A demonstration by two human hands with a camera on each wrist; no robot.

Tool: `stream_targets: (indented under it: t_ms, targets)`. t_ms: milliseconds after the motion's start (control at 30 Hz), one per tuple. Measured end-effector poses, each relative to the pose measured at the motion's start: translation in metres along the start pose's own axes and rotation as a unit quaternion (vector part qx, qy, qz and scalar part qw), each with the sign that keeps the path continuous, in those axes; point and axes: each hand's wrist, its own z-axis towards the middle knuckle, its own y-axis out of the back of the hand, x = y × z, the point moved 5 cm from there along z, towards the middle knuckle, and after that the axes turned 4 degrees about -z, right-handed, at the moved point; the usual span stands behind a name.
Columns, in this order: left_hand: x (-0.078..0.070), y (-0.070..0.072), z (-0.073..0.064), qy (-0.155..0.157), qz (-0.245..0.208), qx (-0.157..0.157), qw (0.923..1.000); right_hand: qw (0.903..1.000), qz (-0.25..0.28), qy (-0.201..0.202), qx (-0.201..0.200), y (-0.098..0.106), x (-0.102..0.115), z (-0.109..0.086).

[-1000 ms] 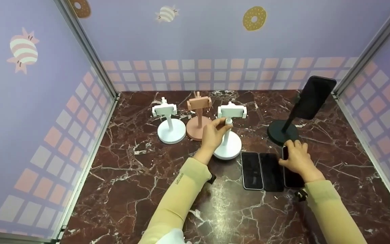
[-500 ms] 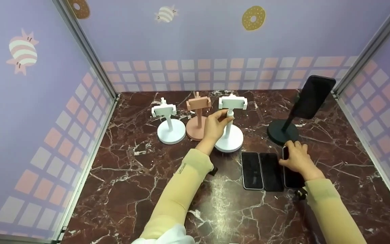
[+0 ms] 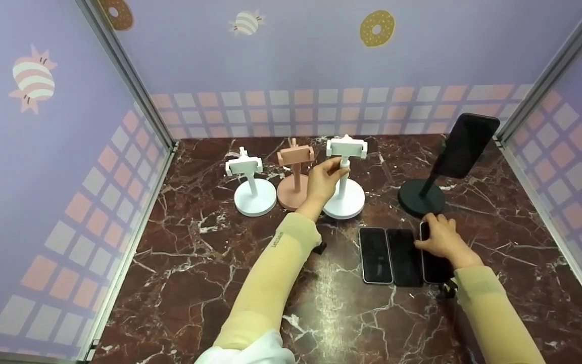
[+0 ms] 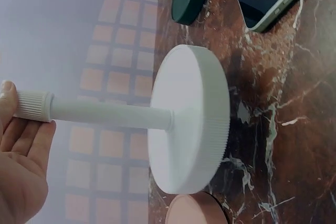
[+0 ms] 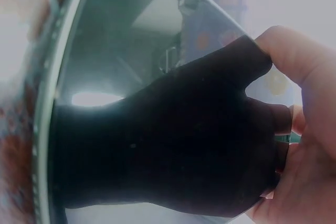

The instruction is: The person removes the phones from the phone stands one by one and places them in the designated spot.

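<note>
My left hand [image 3: 322, 184] pinches the ribbed collar of a white phone stand [image 3: 347, 148], just below its clamp. In the left wrist view the stand's round base [image 4: 181, 119] appears close to the table; contact is unclear. My right hand [image 3: 445, 241] grips a dark smartphone [image 3: 432, 268] by its far end, thumb at the left edge. Its glass [image 5: 157, 145] fills the right wrist view and mirrors the hand. Left of it lie a black smartphone [image 3: 404, 258] and a silver-edged smartphone [image 3: 376, 255], face up.
To the left stand a pink phone stand [image 3: 296, 155] and a smaller white phone stand [image 3: 244, 166]. At the right a black stand [image 3: 422, 197] bears an upright black smartphone [image 3: 468, 146]. Patterned walls [image 3: 296, 60] enclose the marble table [image 3: 195, 283].
My left hand has carried the white stand away from me, toward the back wall, beside the pink one. The right hand has stayed on the smartphone.
</note>
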Motion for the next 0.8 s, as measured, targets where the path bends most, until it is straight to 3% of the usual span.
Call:
stream_targets:
  t_ms: [500,800]
  targets:
    - [0.014,-0.006,0.015,0.005,-0.016,-0.002,0.9999,0.9998,0.013,0.009,0.011,-0.002,-0.003,0.003]
    - [0.020,-0.011,0.020,-0.012,0.023,-0.013,0.9996,0.9996,0.023,0.009,0.015,-0.004,-0.008,0.004]
